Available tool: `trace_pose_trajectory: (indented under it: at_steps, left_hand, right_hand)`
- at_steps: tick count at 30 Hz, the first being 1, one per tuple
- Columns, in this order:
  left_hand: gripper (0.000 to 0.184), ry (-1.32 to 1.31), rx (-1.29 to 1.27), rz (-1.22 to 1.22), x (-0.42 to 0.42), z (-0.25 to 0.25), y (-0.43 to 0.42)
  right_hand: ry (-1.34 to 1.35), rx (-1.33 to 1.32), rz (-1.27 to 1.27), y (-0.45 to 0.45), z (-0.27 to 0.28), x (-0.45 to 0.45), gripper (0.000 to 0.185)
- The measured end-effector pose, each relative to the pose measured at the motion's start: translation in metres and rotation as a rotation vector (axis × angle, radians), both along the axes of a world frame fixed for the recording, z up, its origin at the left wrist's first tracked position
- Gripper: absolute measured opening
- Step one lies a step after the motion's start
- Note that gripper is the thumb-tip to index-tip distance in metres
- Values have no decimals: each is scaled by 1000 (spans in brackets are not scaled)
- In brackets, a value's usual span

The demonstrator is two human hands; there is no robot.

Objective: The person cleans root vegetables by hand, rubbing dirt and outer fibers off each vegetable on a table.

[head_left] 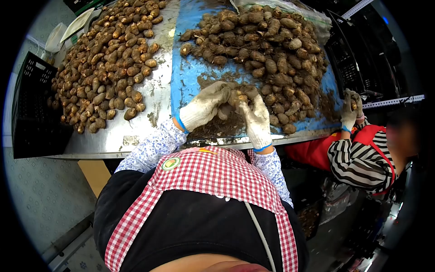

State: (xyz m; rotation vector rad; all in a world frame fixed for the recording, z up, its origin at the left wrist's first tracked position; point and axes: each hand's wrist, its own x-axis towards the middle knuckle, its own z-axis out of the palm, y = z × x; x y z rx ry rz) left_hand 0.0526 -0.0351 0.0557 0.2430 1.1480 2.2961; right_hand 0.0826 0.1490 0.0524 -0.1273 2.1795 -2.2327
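Tuber [243,97] between two gloved hands, work looking partway done

Left hand [206,105] is pinching it from the left, and right hand [256,120] is closing on it from the right, the two nearly meeting around it. They are holding it over the near part of the blue sheet [182,77], just above loose soil and roots [217,129].

Judging by the heaps, a good share is done: a tidier heap [111,68], mostly free of roots, is spreading over the bare metal table [159,84] on the left. A shaggy heap [281,56] is covering the far right, presumably what is left.

A pale patch of the tuber is facing up; hands and roots are hiding the rest, so which way it is pointing, and how its long axis is running, I cannot tell.
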Motion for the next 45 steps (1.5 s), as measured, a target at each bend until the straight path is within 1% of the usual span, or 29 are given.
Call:
trace_pose_trajectory:
  at_steps: [1,2,4,5,7,10,11,13,14,15,17,19,20,21,22,23,24,25,26,27,28,30,31,33,34,37,40,43,45]
  left_hand:
    - [40,69,-51,-1,-2,1,1]
    - [35,38,-168,93,1,6,6]
    - [32,109,-395,105,1,10,7]
    - [31,146,-508,111,1,11,8]
    - [31,332,-622,171,4,8,7]
    - [28,542,-680,265,5,-7,4]
    - [27,603,-680,295,4,-12,4]
    - [26,602,-655,319,6,-15,4]
    - [26,603,-642,331,7,-10,5]
    - [27,475,-657,215,7,0,6]
    - [31,218,-677,-15,7,43,11]
    - [31,523,-727,42,7,31,9]
    - [31,672,-746,74,8,24,8]
    - [30,622,-710,116,4,18,8]
    - [30,570,-673,153,0,12,6]
    - [30,513,-638,184,-3,3,5]
    - [28,506,-785,200,-8,-11,4]
    - [29,393,-778,194,-10,-13,4]
    - [29,282,-768,188,-11,-13,5]
    - [30,172,-758,183,-13,-14,6]
    - [34,176,-715,288,-12,-18,7]
    - [34,147,-733,317,-13,-21,10]
    - [34,131,-743,330,-13,-22,11]
    - [34,363,-831,364,-14,-40,9]
    - [34,485,-872,383,-16,-39,9]
    - [33,259,-818,339,-19,-27,4]
    - [30,-22,-563,507,-17,-17,13]
    - [30,-26,-497,425,-20,-16,7]
    - [29,-72,-537,314,-18,-3,9]
  right_hand:
    - [-23,-55,-23,-2,8,1,39]
    - [-116,-214,-64,-5,19,4,40]
    - [231,188,-89,6,-17,1,39]
    - [233,147,-5,11,-18,0,41]
    - [224,63,164,19,-18,-4,45]
    - [-37,-417,130,10,-14,0,48]
    - [-31,-475,173,12,-15,-2,46]
    - [-19,-593,253,19,-25,-5,42]
    - [57,-331,213,21,-33,-8,41]
    - [130,-69,170,23,-43,-14,42]
    - [-3,-83,162,23,-44,-18,40]
    - [-413,-641,224,21,-37,-18,35]
    - [37,196,280,20,-37,-13,33]
    - [457,1038,47,18,-37,-9,31]
    - [54,435,-21,13,-34,-12,32]
    - [-106,261,-31,12,-29,-12,33]
    - [-260,84,-69,12,-25,-13,34]
    - [-171,347,-50,18,-17,-15,35]
    - [-100,495,-58,26,-19,-16,40]
    - [-132,413,-33,31,-18,-15,41]
    - [-163,333,-5,35,-17,-12,43]
    - [-236,-147,234,35,-16,-13,48]
    - [-142,112,181,27,-16,-11,44]
    - [51,621,63,6,-13,-4,38]
    - [-23,539,84,2,8,-2,38]
    - [96,130,79,-1,-19,-8,39]
    - [30,53,76,-1,-14,-11,41]
    - [-113,-154,69,-1,-21,-12,44]
    - [-96,-50,52,1,-24,-12,44]
